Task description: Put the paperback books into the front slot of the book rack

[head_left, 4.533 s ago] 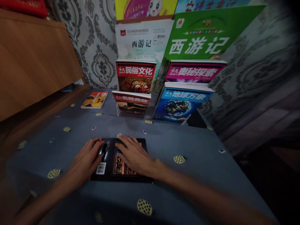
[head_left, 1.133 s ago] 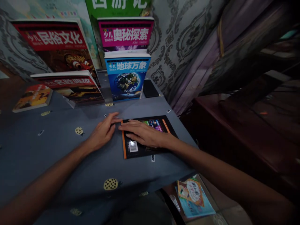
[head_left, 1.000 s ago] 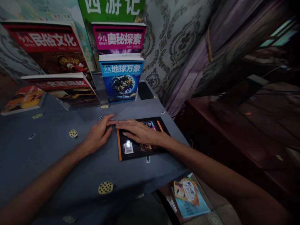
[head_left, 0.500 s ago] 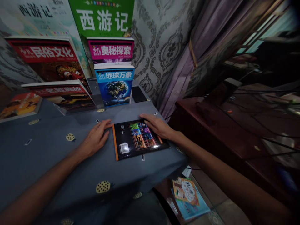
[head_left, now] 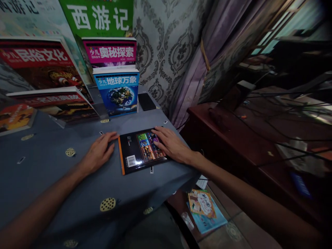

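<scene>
A thin black book with an orange spine lies closed on the table, its back cover with barcode and small pictures facing up. My right hand rests flat on the right part of this book, fingers stretched out, covering some of the pictures. At the spine's upper end is my left hand, its fingers extended over the cloth and the fingertips at the book's left edge. Behind the book stands a blue book with a globe on its cover.
More books stand behind: a magenta one, a green one and several at the left. A dark phone-like slab lies beside them. To the right is a dark red desk with cables. Booklets lie low, below the table edge.
My right hand has slid inward over the book, covering more of its pictures. My left hand stays by the spine. The whole view has shifted slightly, moving things leftward.
</scene>
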Demonstrator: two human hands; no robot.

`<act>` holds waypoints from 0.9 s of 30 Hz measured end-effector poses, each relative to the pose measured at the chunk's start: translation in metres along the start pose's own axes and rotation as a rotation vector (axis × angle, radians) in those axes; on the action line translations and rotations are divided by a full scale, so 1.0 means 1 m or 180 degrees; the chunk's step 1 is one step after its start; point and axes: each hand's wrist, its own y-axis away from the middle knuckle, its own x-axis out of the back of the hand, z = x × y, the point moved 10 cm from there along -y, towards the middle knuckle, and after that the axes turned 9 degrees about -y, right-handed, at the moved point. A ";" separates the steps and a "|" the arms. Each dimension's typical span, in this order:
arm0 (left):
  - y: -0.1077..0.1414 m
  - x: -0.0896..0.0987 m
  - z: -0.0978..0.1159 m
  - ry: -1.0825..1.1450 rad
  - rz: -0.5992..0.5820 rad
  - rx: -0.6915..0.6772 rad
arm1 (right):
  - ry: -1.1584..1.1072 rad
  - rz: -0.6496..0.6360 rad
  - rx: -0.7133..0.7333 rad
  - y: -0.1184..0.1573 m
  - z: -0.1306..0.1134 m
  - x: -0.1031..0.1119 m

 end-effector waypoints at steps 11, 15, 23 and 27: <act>-0.002 0.004 0.005 -0.0171 -0.0066 -0.0032 | 0.0626 0.0334 -0.0441 -0.052 0.056 0.012; -0.005 0.008 0.039 -0.0532 0.0107 -0.0377 | 0.0632 0.0308 -0.0373 -0.052 0.060 0.006; -0.003 -0.039 0.101 -0.0942 -0.0474 -0.0535 | 0.0527 0.0315 -0.0342 -0.046 0.054 0.002; -0.004 -0.050 0.101 -0.1108 -0.0753 -0.0474 | 0.0449 0.0362 -0.0482 -0.036 0.048 0.002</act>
